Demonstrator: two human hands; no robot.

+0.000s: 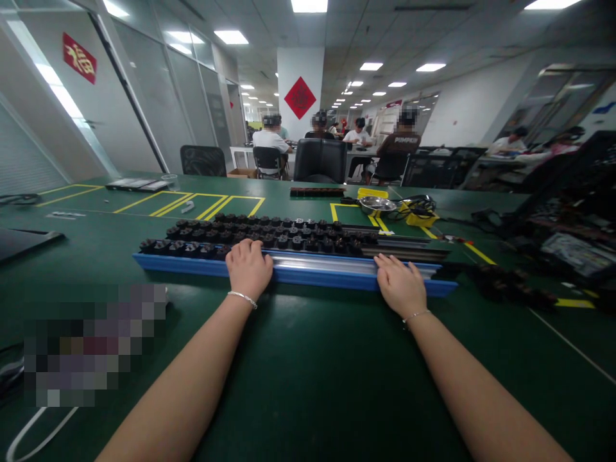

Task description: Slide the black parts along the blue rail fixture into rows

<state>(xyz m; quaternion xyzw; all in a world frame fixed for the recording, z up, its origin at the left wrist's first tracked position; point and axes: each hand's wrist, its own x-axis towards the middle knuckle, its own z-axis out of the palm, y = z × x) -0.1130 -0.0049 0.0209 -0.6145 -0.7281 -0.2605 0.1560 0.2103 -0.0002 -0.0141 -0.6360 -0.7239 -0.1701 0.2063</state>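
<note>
On the green table [308, 385], blue rail [327, 277] lies crosswise, black parts [185, 248] along its left stretch. Left hand [249, 269] and right hand [401, 283] lie over it, fingers bent; whether either grips, cannot tell. Even pressure from both should hold it straight without jostling parts.

Under the two hands, the left hand [249, 266] and the right hand [403, 285], lies one blue channel [327, 277], and there are two bracelets [243, 298], one on each wrist. Left of and beyond the left hand run three rows of black parts [269, 239], too crowded to count singly. Past the right hand are one metal bowl [378, 205] and two yellow containers [373, 193], and farther off, between the hands, one black leather chair [319, 160] and one red diamond sign [300, 98].
</note>
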